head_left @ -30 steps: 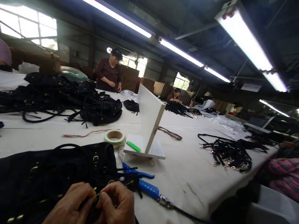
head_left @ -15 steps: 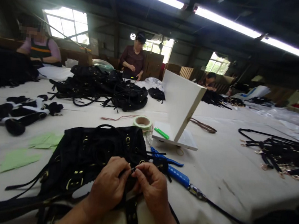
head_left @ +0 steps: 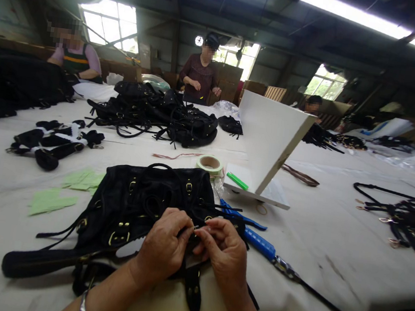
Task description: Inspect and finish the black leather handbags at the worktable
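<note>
My left hand [head_left: 165,243] is closed, its thumb and forefinger pinched together over the lower right part of a black bag [head_left: 162,183]. My right hand [head_left: 226,253] pinches from the other side, its fingertips meeting the left ones. A tiny shiny piece shows between them, too small to name. The bag lies on the table with brass buckles and a padded handle [head_left: 39,262] toward me. Below my hands hangs a black strap [head_left: 194,290] with metal studs. To the right of my right hand lies a blue-handled tool [head_left: 259,242] with a black cord or hose.
Blue-handled cutters [head_left: 243,218], a tape roll [head_left: 209,165] and a bright green object [head_left: 237,180] on a white L-shaped board [head_left: 272,138] lie beyond. Green paper slips [head_left: 52,202] are left. Black bags [head_left: 160,112] pile up behind; straps [head_left: 407,220] lie right. Co-workers stand across the table.
My view has turned, so the table's things appear farther right. My hands stay together, pinching over the bag. The co-worker across the table has moved the hands apart.
</note>
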Action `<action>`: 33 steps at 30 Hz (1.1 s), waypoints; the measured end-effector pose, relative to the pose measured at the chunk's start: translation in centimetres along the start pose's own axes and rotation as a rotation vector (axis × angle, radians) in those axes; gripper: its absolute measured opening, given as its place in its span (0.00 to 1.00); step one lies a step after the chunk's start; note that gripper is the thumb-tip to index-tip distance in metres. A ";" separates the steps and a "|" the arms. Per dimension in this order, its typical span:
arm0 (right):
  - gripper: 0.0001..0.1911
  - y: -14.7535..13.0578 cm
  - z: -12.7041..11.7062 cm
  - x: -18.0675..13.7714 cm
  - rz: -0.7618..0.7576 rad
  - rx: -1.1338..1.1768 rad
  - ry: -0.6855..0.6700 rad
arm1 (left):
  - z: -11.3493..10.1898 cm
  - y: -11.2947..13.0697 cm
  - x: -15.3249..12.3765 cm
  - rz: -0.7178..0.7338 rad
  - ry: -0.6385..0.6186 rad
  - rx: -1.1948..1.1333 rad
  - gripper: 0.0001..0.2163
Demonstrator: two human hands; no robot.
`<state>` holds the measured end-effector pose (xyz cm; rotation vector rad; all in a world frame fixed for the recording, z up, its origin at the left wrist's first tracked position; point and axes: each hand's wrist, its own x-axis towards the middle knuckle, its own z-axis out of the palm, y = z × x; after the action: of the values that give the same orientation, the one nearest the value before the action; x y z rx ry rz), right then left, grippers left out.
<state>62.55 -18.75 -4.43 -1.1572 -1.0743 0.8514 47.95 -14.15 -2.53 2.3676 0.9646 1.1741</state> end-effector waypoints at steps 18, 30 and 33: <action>0.14 -0.4 -0.1 0.0 -0.017 0.070 -0.064 | 0.0 0.0 0.1 -0.013 0.009 -0.047 0.08; 0.14 -0.7 0.0 -0.1 0.005 0.029 -0.026 | 0.1 -0.1 -0.1 -0.008 0.011 -0.061 0.07; 0.14 -0.8 0.0 -0.1 0.000 0.023 -0.013 | 0.1 -0.1 -0.1 -0.011 0.011 -0.058 0.06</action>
<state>62.52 -19.01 -3.69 -1.1339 -1.0733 0.8699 47.95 -14.12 -2.74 2.3108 0.9326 1.1955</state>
